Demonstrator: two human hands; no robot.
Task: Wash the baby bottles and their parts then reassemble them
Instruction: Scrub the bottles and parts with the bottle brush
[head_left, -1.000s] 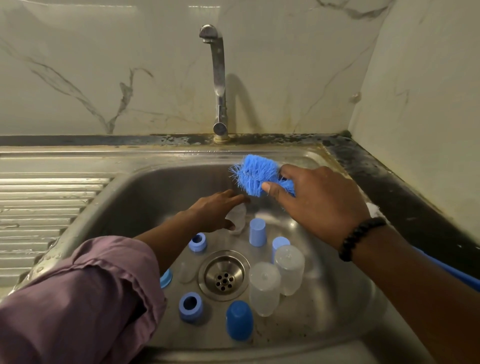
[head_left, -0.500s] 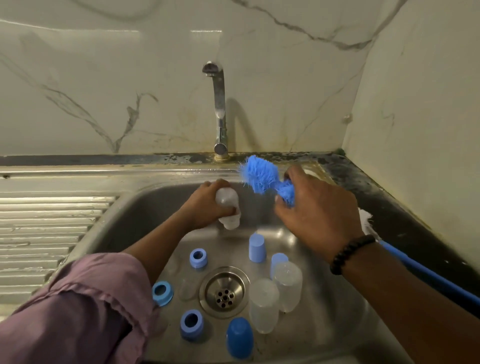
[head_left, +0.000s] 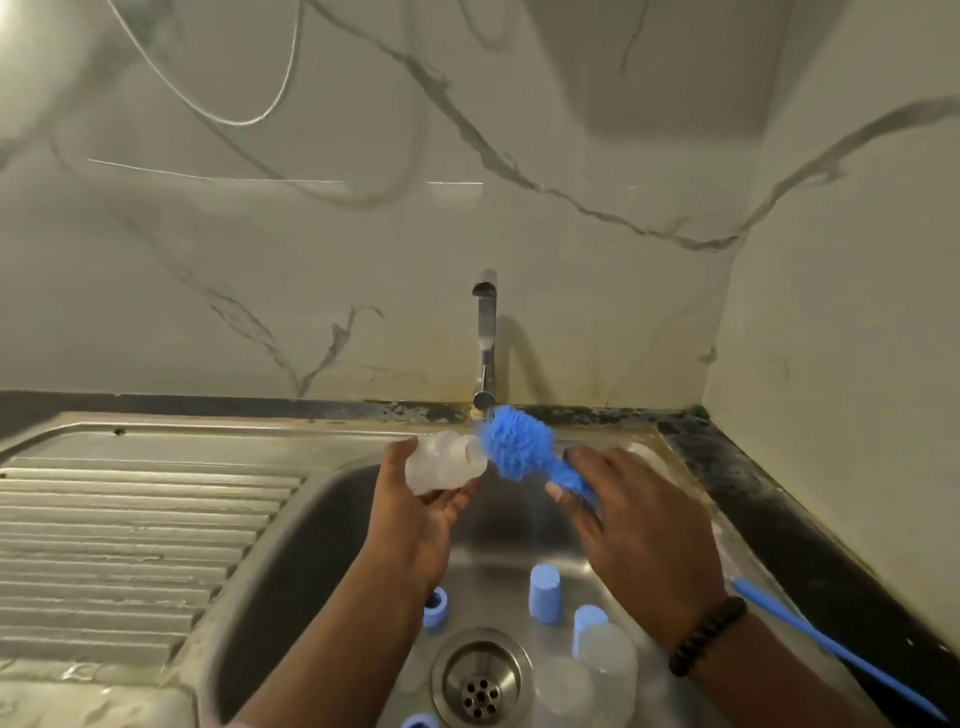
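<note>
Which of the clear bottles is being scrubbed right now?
The bottle held in the left hand, at the brush; the others stand by the drain.

A steel sink sits in the corner of a dark counter. To its left runs a ribbed draining board of the same steel. Behind the sink a chrome tap rises against a pale marble wall with grey veins; yellowish stains show on the wall around the tap's base. A second pale wall stands to the sink's right. A bright glare marks the wall's upper left corner.
</note>
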